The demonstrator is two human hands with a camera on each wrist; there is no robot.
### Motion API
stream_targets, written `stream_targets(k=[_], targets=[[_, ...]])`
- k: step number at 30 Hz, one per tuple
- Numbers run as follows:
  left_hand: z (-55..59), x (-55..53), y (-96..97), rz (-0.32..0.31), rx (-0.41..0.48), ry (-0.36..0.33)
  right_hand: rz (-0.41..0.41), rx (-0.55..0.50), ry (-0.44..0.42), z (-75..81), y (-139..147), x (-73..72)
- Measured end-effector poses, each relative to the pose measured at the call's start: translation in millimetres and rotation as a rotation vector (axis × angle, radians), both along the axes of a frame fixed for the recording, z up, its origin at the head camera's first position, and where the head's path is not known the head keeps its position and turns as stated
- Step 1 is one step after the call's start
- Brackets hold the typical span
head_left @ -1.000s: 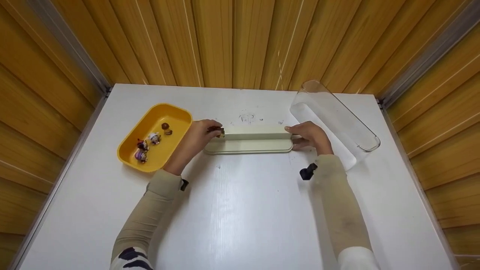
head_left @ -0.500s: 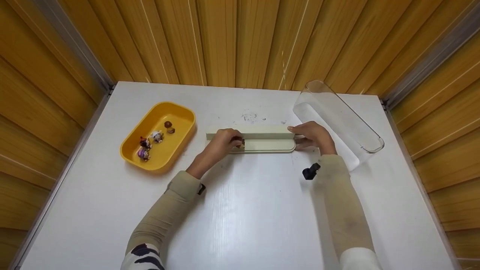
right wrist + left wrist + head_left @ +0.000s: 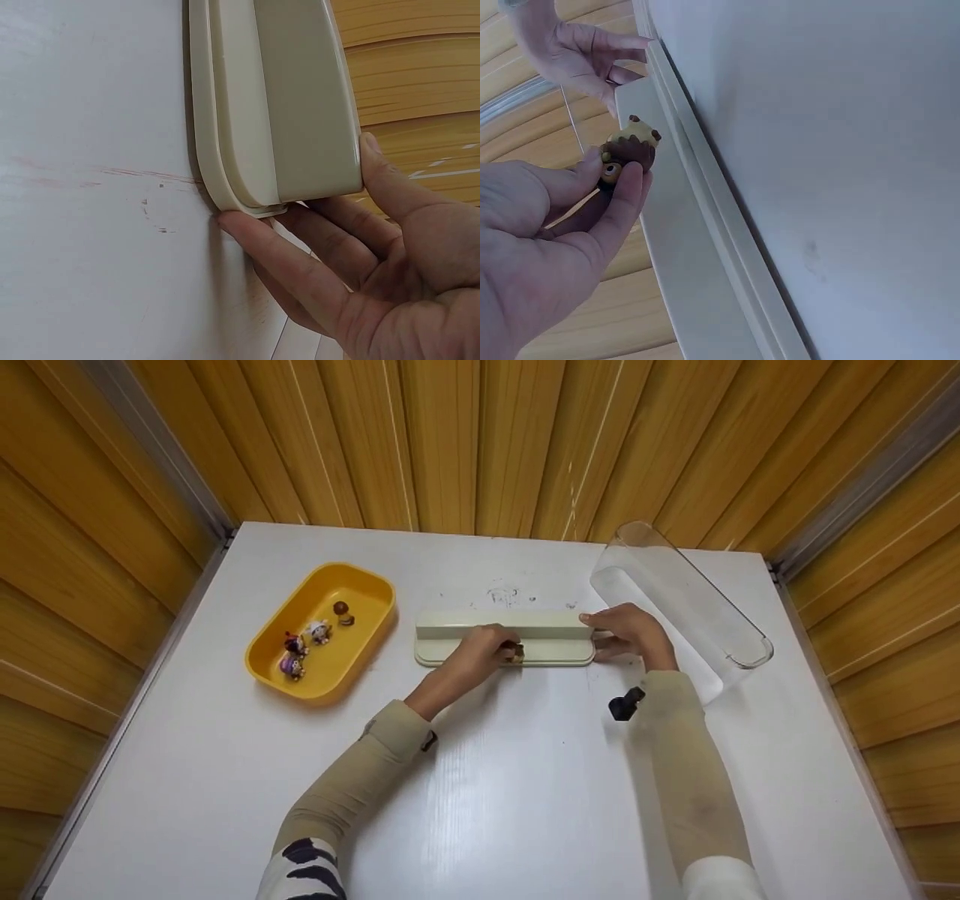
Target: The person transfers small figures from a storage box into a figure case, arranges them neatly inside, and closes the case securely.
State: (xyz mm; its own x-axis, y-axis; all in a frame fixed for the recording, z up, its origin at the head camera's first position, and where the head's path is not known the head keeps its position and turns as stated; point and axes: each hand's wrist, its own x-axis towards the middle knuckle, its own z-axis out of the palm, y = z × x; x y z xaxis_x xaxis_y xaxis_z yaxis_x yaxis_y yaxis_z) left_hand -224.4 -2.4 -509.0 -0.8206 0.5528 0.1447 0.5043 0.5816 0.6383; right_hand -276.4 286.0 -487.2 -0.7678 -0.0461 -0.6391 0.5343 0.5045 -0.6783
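My left hand (image 3: pixel 478 652) pinches a small brown-and-yellow toy figurine (image 3: pixel 630 150) between thumb and fingers. The figurine is over the lower front step of a cream stepped display base (image 3: pixel 439 650), right of its middle; whether it touches the step I cannot tell. At the base's right end, my right hand (image 3: pixel 634 631) holds it steady. In the right wrist view its thumb lies against the raised back step (image 3: pixel 307 105), and a fingertip touches the rounded front corner. Several more figurines (image 3: pixel 318 631) lie in a yellow tray (image 3: pixel 360 585) on the left.
A clear plastic cover (image 3: pixel 690 592) lies slantwise behind and right of my right hand. The white table (image 3: pixel 510 780) carries everything, with wood-look panels (image 3: pixel 442 442) around its back and sides. A black wrist camera (image 3: pixel 626 705) sticks out from my right sleeve.
My left hand has moved rightward along the base with the figurine, from its left end to past its middle. The right hand stays on the right end.
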Motion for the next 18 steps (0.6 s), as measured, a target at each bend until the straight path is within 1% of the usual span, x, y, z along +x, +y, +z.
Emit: stream_targets(k=[3,6,12,18], targets=[[3.9,-1.1,6.8,0.005,-0.008,-0.004,-0.001,-0.035,-0.003,0.3,0.2,-0.2],[5.5,-3.7,14.6,-0.005,-0.017,-0.005,-0.011,-0.06,-0.007,-0.2,1.5,0.1],[4.4,-7.4,27.2,-0.012,-0.014,-0.01,-0.015,-0.041,-0.008,-1.4,1.7,-0.4],[4.7,-8.2,37.0,0.0,-0.002,-0.034,-0.014,-0.058,-0.005,-2.7,0.6,-0.6]])
